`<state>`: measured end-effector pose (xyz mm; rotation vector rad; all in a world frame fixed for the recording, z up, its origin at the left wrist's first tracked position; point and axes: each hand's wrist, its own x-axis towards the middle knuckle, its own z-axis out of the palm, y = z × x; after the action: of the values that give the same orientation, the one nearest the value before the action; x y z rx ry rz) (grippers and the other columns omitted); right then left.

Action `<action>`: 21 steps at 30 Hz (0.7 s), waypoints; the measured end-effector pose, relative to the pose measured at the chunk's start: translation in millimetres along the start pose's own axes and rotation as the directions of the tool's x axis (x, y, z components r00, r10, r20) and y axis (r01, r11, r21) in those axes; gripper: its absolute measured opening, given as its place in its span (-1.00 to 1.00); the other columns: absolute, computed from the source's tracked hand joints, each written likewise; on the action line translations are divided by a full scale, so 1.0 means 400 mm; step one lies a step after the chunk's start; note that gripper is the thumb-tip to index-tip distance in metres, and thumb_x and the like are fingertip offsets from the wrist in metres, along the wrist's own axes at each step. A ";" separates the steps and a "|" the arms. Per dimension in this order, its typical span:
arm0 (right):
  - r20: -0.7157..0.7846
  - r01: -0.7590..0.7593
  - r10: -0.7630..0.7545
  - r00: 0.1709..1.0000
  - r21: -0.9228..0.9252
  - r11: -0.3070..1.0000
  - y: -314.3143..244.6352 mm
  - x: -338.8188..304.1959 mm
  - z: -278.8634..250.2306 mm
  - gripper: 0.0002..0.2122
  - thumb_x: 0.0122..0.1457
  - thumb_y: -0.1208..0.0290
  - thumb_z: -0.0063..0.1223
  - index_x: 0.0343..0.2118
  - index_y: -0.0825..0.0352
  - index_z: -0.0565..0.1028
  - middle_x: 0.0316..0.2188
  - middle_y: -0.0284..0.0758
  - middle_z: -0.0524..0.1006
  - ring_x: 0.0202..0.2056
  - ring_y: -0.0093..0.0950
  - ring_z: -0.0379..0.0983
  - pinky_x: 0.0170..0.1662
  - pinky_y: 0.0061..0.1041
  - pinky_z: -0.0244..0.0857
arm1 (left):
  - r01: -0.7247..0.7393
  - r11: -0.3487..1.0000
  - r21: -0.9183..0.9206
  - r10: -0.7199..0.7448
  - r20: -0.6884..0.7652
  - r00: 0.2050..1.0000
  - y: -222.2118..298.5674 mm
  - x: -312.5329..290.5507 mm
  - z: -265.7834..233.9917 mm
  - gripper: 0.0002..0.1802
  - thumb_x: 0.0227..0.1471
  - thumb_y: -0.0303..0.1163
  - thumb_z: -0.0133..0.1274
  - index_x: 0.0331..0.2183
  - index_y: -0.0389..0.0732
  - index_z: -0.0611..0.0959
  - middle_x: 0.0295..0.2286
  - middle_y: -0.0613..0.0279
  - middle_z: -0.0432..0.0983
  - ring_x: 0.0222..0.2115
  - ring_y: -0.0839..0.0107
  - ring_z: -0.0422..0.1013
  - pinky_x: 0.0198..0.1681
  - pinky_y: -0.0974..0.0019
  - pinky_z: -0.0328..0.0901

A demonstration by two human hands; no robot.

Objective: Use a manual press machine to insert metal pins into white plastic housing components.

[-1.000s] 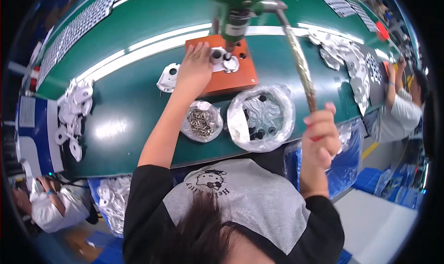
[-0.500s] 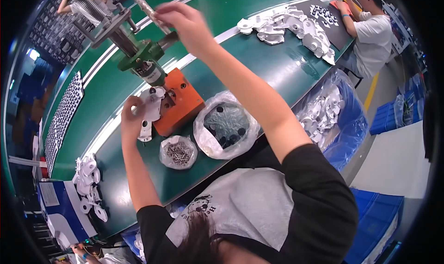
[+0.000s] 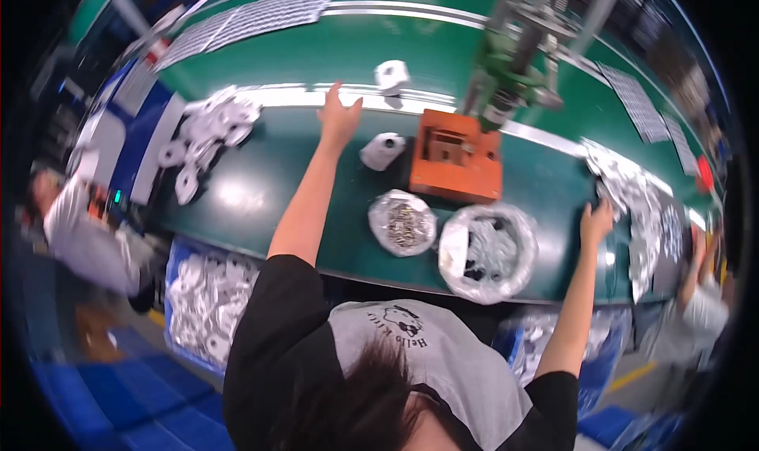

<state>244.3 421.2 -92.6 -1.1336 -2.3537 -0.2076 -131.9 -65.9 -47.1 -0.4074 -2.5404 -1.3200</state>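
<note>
My left hand (image 3: 340,120) is over the back edge of the green table, fingers spread and holding nothing. Just right of it, a white moulded part (image 3: 391,77) stands on the green surface behind the metal rail. Another white part (image 3: 383,150) lies on the table, left of an orange fixture block (image 3: 456,162) with a recess in its top. A green hand press (image 3: 506,87) rises behind the block. Far to the right, my right hand (image 3: 596,223) reaches the near edge of a pile of white parts (image 3: 632,206); blur hides whether its fingers grip one.
Near the block are a bag of small metal pins (image 3: 405,223) and a bag-lined bowl (image 3: 522,253) with dark pieces. More white parts (image 3: 217,123) are heaped at left. Below the table edge stand bins of parts (image 3: 209,309). Co-workers (image 3: 99,230) sit at both ends.
The view has turned. My left hand has let go of the white part it held at the block. My right hand has left the press lever and moved right to the pile.
</note>
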 end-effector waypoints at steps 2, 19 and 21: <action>0.105 -0.127 0.134 0.985 -0.070 0.989 0.018 -0.004 0.042 -0.46 0.08 0.17 -0.05 0.09 0.35 0.20 0.09 -0.13 0.23 0.14 -0.21 0.09 0.09 -0.15 0.02 | -0.008 0.997 0.079 0.009 -0.020 1.000 -0.051 -0.037 -0.083 -0.33 -0.07 -0.20 0.04 0.07 -0.14 0.23 0.05 -0.08 0.15 0.15 -0.02 -0.02 0.12 -0.30 -0.28; 0.022 0.197 -0.200 0.980 0.091 0.976 -0.186 -0.225 -0.192 -0.73 -0.10 0.48 -0.02 -0.30 0.49 0.38 -0.30 0.01 0.39 -0.21 -0.05 0.28 -0.12 -0.18 0.17 | -0.111 0.239 0.965 0.064 0.098 0.993 -0.323 0.130 -0.482 -0.25 -0.19 -0.04 0.09 0.10 0.15 0.29 0.12 0.01 0.09 0.09 -0.02 0.10 0.07 -0.05 0.07; 0.071 0.201 -0.221 0.973 0.218 0.955 -0.228 -0.263 -0.249 -0.74 -0.12 0.47 0.02 -0.31 0.45 0.40 -0.34 -0.05 0.42 -0.26 -0.10 0.32 -0.14 -0.21 0.18 | -0.212 0.338 0.917 -0.063 0.247 0.967 -0.394 0.186 -0.503 -0.43 -0.11 -0.20 -0.03 0.03 0.12 0.40 0.09 0.02 0.15 0.11 0.07 0.09 0.13 -0.05 -0.02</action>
<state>267.1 256.0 -53.5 -0.8081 -2.5115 0.0223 -239.0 -308.9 -27.9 -0.4027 -2.8816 0.4618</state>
